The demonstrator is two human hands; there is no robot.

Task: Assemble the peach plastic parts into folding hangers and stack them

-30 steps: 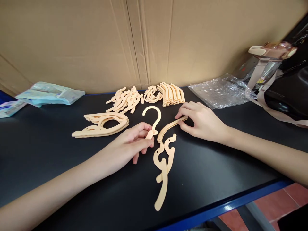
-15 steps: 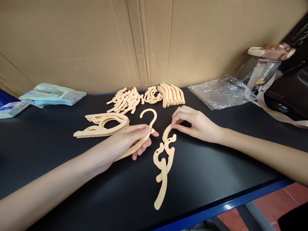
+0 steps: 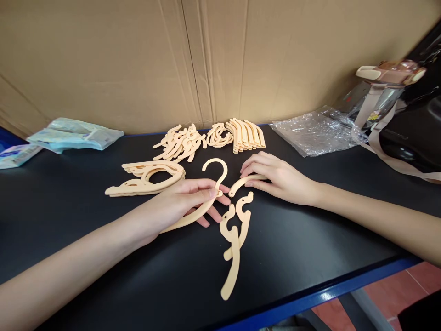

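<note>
My left hand [image 3: 193, 197] pinches a cream hanger hook [image 3: 222, 172] where it joins a curved hanger arm [image 3: 188, 220], part of which the palm hides. Just to the right, my right hand [image 3: 270, 177] is closed on a second curved hanger arm [image 3: 237, 184]; its near end points at the joint and stands a little apart from it. Below, two notched hanger pieces [image 3: 235, 259] [image 3: 244, 230] lie crossed on the black table [image 3: 303, 257]. Left of my left hand rests a stack of folded hangers [image 3: 148, 186].
Along the back lie a heap of notched pieces [image 3: 182, 145], a small pile of hooks [image 3: 218, 136] and a row of curved arms [image 3: 244, 135]. A clear plastic bag [image 3: 310, 133], a strapped bottle [image 3: 379, 92] and a blue tissue pack [image 3: 72, 136] stand farther out. Cardboard [image 3: 120, 64] rises behind.
My right hand has lifted the curved arm off the table and turned its end toward the hook joint. My left hand has shifted slightly right with the hook, its lower fingers spreading.
</note>
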